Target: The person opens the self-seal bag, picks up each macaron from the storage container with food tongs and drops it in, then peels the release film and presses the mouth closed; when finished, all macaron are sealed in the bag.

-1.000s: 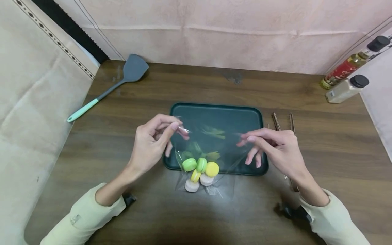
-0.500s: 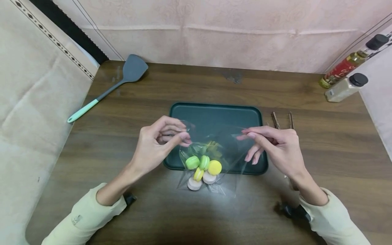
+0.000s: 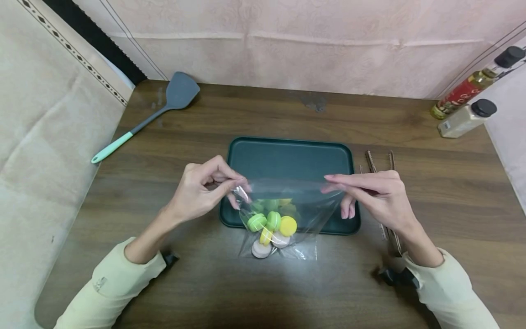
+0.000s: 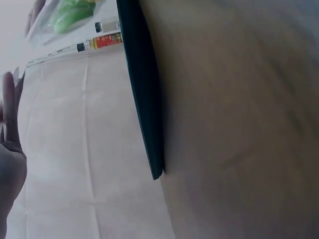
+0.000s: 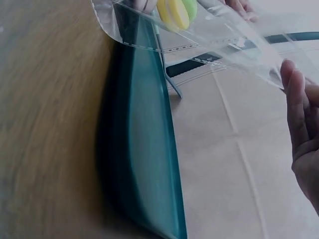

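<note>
A clear plastic bag (image 3: 306, 246) hangs between my hands over the front edge of the dark green tray (image 3: 287, 157). Inside it lie green macarons (image 3: 256, 222), yellow macarons (image 3: 288, 225) and whitish macarons (image 3: 261, 249), bunched low and to the left. My left hand (image 3: 197, 192) pinches the bag's upper left corner between thumb and fingers. At the upper right corner, my right hand (image 3: 378, 196) pinches the film, its index finger fairly straight. In the right wrist view the bag (image 5: 234, 35) stretches toward the fingertips, with a yellow macaron (image 5: 173, 14) showing through.
Metal tongs (image 3: 371, 161) lie right of the tray, partly under my right hand and forearm. A spatula (image 3: 181, 93) with a mint handle rests at the back left. An oil bottle (image 3: 458, 97) and a shaker jar (image 3: 460, 122) stand at the back right.
My left hand shifted right, then back left, keeping to the bag's corner. The bag's upper edge now sits lower and looks tauter. The right hand's fingers have straightened a little.
</note>
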Motion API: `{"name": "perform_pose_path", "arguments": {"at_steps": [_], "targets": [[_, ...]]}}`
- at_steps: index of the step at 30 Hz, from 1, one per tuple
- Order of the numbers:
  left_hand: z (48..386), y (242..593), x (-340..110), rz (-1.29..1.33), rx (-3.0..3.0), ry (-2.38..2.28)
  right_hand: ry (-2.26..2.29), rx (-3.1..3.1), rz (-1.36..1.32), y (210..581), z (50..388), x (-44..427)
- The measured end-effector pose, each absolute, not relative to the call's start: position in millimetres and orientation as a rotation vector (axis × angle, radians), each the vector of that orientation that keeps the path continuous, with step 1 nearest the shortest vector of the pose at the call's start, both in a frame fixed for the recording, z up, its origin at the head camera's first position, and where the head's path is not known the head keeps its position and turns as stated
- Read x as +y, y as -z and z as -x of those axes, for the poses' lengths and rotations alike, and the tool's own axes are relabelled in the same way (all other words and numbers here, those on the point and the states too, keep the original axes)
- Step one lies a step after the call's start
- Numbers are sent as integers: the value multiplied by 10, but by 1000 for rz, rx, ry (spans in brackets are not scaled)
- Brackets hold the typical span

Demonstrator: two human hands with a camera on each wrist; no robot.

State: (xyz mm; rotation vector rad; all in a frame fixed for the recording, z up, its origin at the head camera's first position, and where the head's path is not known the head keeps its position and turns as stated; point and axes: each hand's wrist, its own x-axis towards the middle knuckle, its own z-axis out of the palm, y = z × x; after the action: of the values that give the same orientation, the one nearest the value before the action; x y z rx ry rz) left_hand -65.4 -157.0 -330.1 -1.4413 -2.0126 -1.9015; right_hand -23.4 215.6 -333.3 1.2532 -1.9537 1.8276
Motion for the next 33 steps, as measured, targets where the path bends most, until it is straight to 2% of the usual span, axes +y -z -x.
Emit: {"name": "perform_pose_path", "arguments": {"at_steps": [7, 14, 26, 33], "targets": [[683, 3265, -1619, 1630, -1985, 1799, -1849, -1838, -1406, 3308, 263, 2159], [688, 3262, -1635, 1712, -1933, 1941, -1768, -1798, -1487, 3272, 276, 2154], [690, 3263, -1639, 1749, -1937, 1933, -1620, -1774, -1616, 3186, 295, 2138], [675, 3229, -1637, 1677, -2036, 1672, -1508, -1858, -1604, 3180, 269, 2213]]}}
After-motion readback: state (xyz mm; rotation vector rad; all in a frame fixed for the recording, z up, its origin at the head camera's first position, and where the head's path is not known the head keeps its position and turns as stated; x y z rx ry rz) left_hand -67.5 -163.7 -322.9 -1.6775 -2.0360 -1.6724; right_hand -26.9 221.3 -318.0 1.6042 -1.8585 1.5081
